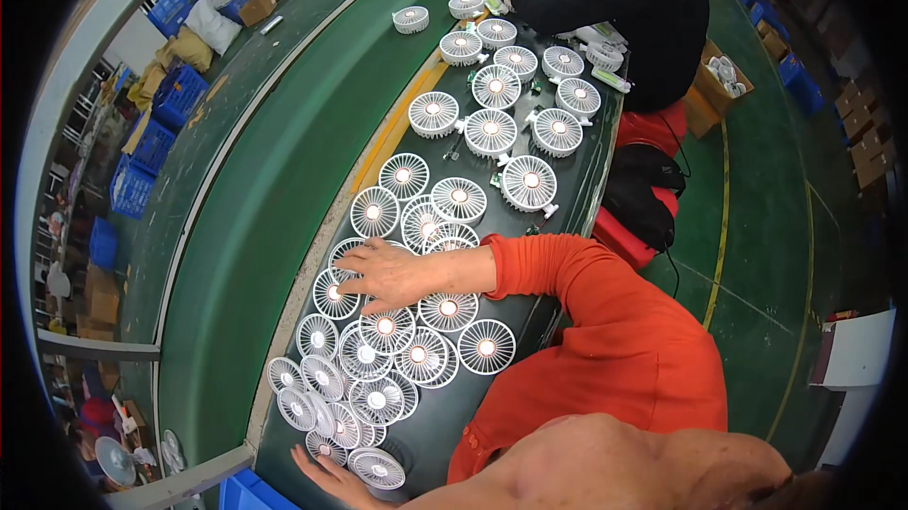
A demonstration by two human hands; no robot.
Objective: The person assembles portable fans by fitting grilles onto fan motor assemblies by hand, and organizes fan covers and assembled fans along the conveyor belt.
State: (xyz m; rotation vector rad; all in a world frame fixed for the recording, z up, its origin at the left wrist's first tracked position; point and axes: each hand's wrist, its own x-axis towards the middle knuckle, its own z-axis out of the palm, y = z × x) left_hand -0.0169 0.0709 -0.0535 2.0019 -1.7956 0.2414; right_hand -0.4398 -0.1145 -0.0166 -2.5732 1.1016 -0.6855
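My right hand (383, 273), in an orange-red sleeve, reaches across the bench. Its fingers are spread and lie over a round white fan grille (326, 305). At the lower edge, my left hand (331, 482) is partly cut off, its visible fingers apart. It is beside another white grille (376, 468) at the end of a loose pile. Several such grilles, with spokes and pale or coppery centres, overlap between my hands, one of them this grille (377, 400). Past my right hand stand thicker white fan heads (490, 133), some with short stubs or small green parts.
A green conveyor belt (222, 292) runs along the left of the dark bench (463, 406). At the far end a co-worker in black (624, 13) handles white parts. Blue crates (178, 94) line the left floor. A black bag (643, 193) lies on a red seat at right.
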